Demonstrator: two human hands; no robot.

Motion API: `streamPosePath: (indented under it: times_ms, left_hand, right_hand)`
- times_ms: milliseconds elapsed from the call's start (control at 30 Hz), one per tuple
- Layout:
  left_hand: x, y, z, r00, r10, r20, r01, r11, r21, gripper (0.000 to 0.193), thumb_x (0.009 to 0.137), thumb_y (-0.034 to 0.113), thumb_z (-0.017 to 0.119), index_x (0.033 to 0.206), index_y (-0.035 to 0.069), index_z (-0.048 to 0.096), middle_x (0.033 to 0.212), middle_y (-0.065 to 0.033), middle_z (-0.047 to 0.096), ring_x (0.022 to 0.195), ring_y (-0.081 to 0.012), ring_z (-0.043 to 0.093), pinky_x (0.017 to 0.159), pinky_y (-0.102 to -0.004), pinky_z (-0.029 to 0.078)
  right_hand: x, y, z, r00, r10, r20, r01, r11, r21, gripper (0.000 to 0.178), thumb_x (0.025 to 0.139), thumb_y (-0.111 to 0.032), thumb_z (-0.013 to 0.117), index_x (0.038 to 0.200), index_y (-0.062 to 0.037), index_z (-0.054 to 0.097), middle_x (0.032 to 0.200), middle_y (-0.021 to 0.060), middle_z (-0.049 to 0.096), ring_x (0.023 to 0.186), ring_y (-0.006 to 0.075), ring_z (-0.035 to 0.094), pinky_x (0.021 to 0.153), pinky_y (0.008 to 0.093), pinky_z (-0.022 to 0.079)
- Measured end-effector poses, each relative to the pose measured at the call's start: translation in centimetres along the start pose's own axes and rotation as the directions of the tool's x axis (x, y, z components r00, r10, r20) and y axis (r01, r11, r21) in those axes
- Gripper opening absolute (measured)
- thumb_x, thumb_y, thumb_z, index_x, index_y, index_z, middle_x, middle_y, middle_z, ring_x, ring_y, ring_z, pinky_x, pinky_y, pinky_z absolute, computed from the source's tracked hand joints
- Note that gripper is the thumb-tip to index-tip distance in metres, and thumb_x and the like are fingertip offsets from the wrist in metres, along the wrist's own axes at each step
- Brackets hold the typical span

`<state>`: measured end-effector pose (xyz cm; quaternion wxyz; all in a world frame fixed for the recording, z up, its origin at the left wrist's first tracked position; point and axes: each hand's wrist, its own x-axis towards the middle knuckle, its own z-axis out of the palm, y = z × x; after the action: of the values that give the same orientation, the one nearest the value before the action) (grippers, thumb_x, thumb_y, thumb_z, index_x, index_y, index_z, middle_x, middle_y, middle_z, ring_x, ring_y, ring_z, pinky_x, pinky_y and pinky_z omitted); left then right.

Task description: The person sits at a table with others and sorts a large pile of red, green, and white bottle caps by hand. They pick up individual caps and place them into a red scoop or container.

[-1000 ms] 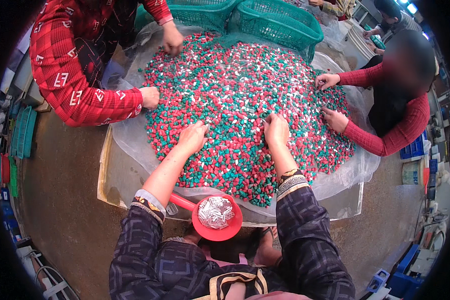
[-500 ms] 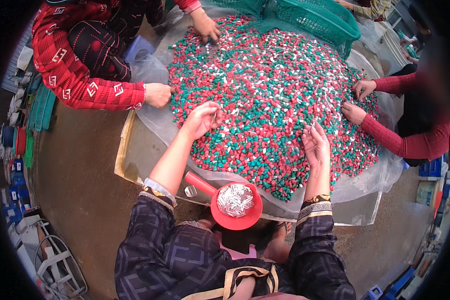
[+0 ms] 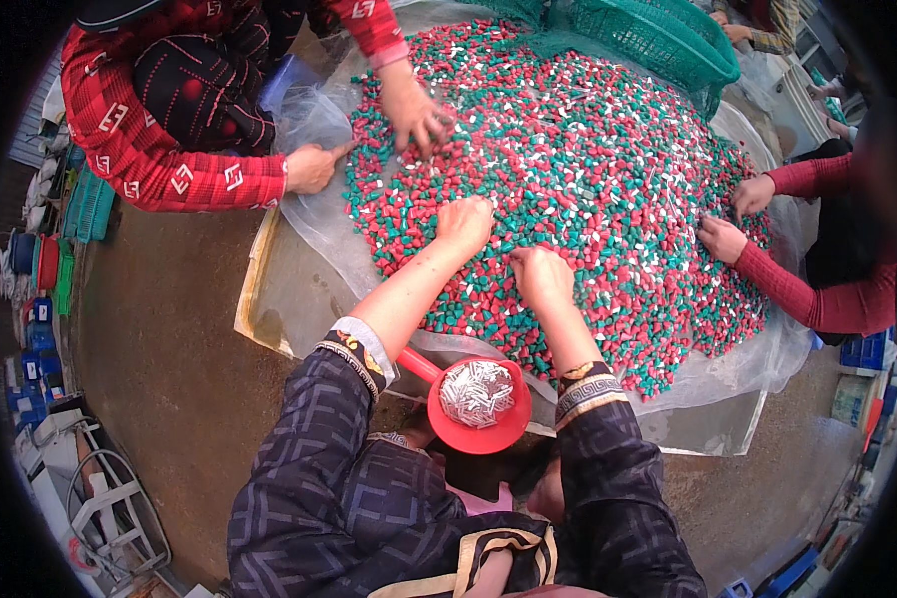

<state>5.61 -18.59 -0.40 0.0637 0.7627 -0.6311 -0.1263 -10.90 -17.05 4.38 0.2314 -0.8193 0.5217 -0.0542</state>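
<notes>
A wide heap of small red, green and white pieces point(image 3: 608, 249) lies on a translucent sheet. My left hand point(image 3: 465, 225) is over its near left part, fingers curled down and their tips against the pieces. Close to its right, my right hand point(image 3: 543, 280) is also closed, its fingertips bent down at the heap. What either hand pinches, if anything, is hidden. Below my hands a red long-handled dipper point(image 3: 481, 436) holds many short white sticks point(image 3: 476, 392). Its handle points up and left, passing beside my left cuff.
A co-worker's hand point(image 3: 416, 112) works in the heap at far left, their other hand point(image 3: 312, 168) at its edge. Another co-worker's hands point(image 3: 722, 240) are at the right. A green mesh basket point(image 3: 658, 45) stands at the back. A panel edge point(image 3: 259, 279) juts out under the sheet.
My hands, half raised and apart before, have come together over the near heap with fingers turned down. The left co-worker's far hand has moved nearer, across the pieces.
</notes>
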Motion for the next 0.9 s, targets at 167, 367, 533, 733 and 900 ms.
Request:
streamPosePath:
  times_ms: [167,367,533,733,900]
  left_hand:
    - [-0.5,-2.0,-2.2,0.994,0.026,0.108,0.056,0.719,-0.693,0.012,0.082,0.011,0.054,0.08,0.003,0.063,0.072,-0.0066,0.063,0.066,-0.0184,0.063,0.06,-0.0321,0.05]
    - [-3.4,-2.7,-5.9,0.94,0.27,0.208,0.316,-0.463,-0.828,0.009,0.085,0.011,0.055,0.081,0.004,0.056,0.07,-0.0051,0.057,0.058,-0.0108,0.053,0.053,-0.0232,0.043]
    - [-3.0,-3.5,-1.9,0.965,0.173,0.196,0.071,0.548,-0.833,0.018,0.082,0.024,0.067,0.082,0.007,0.061,0.071,-0.0029,0.061,0.064,-0.0162,0.06,0.057,-0.0286,0.048]
    - [-4.9,0.3,-3.4,0.965,0.104,0.239,-0.073,0.988,-0.136,0.023,0.076,0.027,0.07,0.097,0.017,0.068,0.088,-0.0107,0.067,0.086,-0.0287,0.064,0.076,-0.0425,0.05]
    - [-4.6,-0.3,-3.6,0.958,0.128,0.256,-0.086,0.982,-0.171,0.021,0.076,0.026,0.071,0.095,0.017,0.069,0.085,-0.0111,0.067,0.086,-0.0278,0.065,0.075,-0.0415,0.05]
  right_hand:
    - [0.7,0.5,1.7,0.999,0.023,0.049,-0.016,0.991,-0.13,0.019,0.078,-0.018,0.066,0.096,-0.0123,0.067,0.085,0.0109,0.067,0.081,0.0299,0.065,0.071,0.0421,0.051]
    - [-0.1,-0.2,0.1,0.999,0.036,0.017,-0.035,0.997,-0.064,0.018,0.084,-0.025,0.059,0.088,-0.0079,0.063,0.083,0.0134,0.066,0.081,0.0306,0.065,0.069,0.0428,0.052]
    - [0.4,-0.5,1.3,0.999,0.005,-0.032,-0.009,0.991,-0.137,0.017,0.085,-0.024,0.056,0.081,-0.0111,0.067,0.077,0.0115,0.067,0.076,0.027,0.066,0.066,0.0408,0.053]
    - [1.2,-0.1,1.6,0.992,-0.015,0.128,0.061,0.931,-0.36,0.016,0.086,-0.017,0.053,0.087,-0.0112,0.068,0.079,0.0109,0.068,0.075,0.026,0.068,0.063,0.0369,0.054]
    - [0.4,0.2,0.6,0.994,0.02,-0.109,-0.031,0.994,-0.101,0.016,0.084,-0.019,0.058,0.084,-0.0057,0.066,0.073,0.0082,0.067,0.067,0.0203,0.067,0.058,0.032,0.052]
